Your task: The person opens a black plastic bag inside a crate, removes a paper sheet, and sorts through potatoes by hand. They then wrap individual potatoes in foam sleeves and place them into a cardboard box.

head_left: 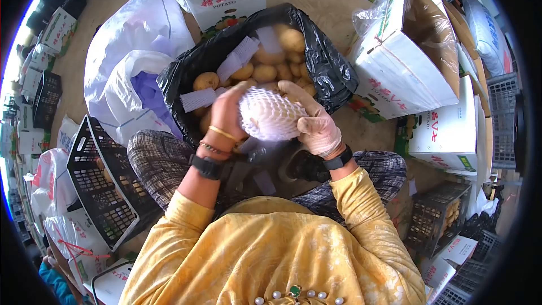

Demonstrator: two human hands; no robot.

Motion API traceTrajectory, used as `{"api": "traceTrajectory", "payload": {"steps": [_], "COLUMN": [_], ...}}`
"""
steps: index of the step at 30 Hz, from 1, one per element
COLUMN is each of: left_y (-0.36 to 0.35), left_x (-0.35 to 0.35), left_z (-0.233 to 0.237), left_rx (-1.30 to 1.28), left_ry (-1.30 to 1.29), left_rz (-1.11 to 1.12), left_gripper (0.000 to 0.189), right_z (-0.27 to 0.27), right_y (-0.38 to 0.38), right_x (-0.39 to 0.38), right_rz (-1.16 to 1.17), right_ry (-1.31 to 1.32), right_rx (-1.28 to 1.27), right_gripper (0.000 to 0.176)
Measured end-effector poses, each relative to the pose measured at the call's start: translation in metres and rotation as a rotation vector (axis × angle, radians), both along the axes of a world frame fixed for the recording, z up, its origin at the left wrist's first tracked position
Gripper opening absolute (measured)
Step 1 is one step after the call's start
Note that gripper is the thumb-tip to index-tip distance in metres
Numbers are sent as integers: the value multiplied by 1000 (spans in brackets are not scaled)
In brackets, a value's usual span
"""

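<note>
White sacks (121, 62) slump at ten o'clock of the seated person's knees, and an open cardboard box (406, 62) lies tipped on its side at two o'clock. Straight ahead at twelve o'clock gapes a black bag (330, 73), heaped with loose potatoes (265, 72) and a few flat white sleeves (237, 57). A black crate (96, 181) leans by the left knee at eight o'clock.

In the middle of the view, just over the near lip of the bag, both hands grip a white foam net (270, 117) stretched round something rounded. The mesh hides it, so it is probably a potato, though I cannot be sure. The left hand (226, 114), bare, wraps the net's nine o'clock side with its fingers curled behind. The right hand (316, 127), in a pale glove, clasps the three o'clock side with its fingers spread over the top.

The hold is on soft mesh, not on what lies inside. A squeeze at one end could push the contents out of the other and down among the potatoes, or between the knees to the floor. The glove may slide on the foam. Mesh pulled this tight could split. The bangles (223, 133) at the left wrist sit close enough to snag it. The bag's slack lip could fold under a nudge and let potatoes roll out.
</note>
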State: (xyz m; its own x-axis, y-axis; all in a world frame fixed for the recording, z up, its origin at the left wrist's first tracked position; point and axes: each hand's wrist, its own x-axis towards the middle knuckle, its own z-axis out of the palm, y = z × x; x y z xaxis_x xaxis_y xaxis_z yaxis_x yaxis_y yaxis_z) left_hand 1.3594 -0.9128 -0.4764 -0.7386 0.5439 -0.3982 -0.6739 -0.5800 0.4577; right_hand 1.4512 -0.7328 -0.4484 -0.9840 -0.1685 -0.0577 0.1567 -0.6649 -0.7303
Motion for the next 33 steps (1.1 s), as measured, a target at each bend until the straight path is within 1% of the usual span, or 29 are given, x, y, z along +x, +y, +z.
{"api": "traceTrajectory", "payload": {"steps": [1,2,3,5,7,8,9,10,11,12,13,14,15,16,17,18,19,21,22,23,25,26,27,28,29,30,31,32,33], "left_y": [6,15,25,43,55,61,64,61,53,40,25,6,-19,-31,-43,-51,-58,-64,-68,-72,-78,-80,-84,-87,-91,-94,-96,-91,-87], "left_x": [-2,2,10,26,22,20,17,-2,-10,-21,-39,-48,-64,-71,-74,-72,-75,-78,-81,-86,-89,-87,-87,-91,-90,-87,-90,-90,-93], "left_z": [-26,-49,-65,-72,-64,-57,-30,-24,2,5,-4,6,0,12,15,14,2,-16,-28,-39,-49,-50,-52,-53,-52,-50,-65,-58,-44], "left_rx": [-133,47,228,368,-53,-273,-354,-539,-920,-1144,-1386,-1683,-1632,-1904,-1985,-2064,-2124,-2136,-2126,-2087,-2050,-2037,-2028,-2038,-1987,-1933,-2040,-2040,-1897], "left_ry": [100,3,-94,23,340,473,346,450,825,1198,1405,1563,1631,1333,1307,1211,1086,981,969,928,889,892,893,880,984,1144,1249,1291,1123], "left_rz": [-75,-100,-121,-214,-244,-265,-236,-406,-414,-291,-328,-378,-264,-582,-609,-641,-729,-858,-873,-914,-952,-933,-910,-900,-808,-636,-433,-248,-338], "left_gripper": [25,30,36,47,40,36,28,18,19,27,27,24,23,25,26,23,25,26,26,25,24,22,21,19,17,19,28,40,37], "right_z": [1,2,3,6,14,26,39,54,43,77,111,122,129,135,134,119,116,70,44,24,-29,-66,-83,-116,-199,-205,-197,-189,-178], "right_y": [-5,-3,1,15,31,42,54,61,105,119,133,193,250,280,289,293,252,175,134,92,35,10,-19,-31,-31,-40,-47,-55,-52], "right_x": [-1,0,1,3,-2,-6,-10,-15,-18,-34,-49,-62,-72,-80,-90,-101,-117,-141,-148,-154,-160,-163,-166,-159,-150,-127,-129,-130,-132], "right_rz": [-1,81,86,159,143,124,105,-107,-268,-592,-913,-924,-876,-889,-932,-950,-1115,-922,-554,-378,173,438,842,1060,1263,740,698,656,597], "right_ry": [52,65,62,-36,-48,-25,-4,-44,-90,-54,-72,111,264,313,300,258,72,-15,74,101,352,435,80,296,399,436,355,273,301], "right_rx": [-124,-169,-172,-258,-200,-149,-98,-240,-215,-70,133,-25,-205,-271,-264,-201,-101,257,560,995,1542,1815,2002,2120,2183,2182,2230,2275,2216], "right_gripper": [94,103,103,95,92,87,82,71,65,69,73,70,66,63,60,57,51,29,19,19,31,34,35,32,35,30,27,26,27]}}
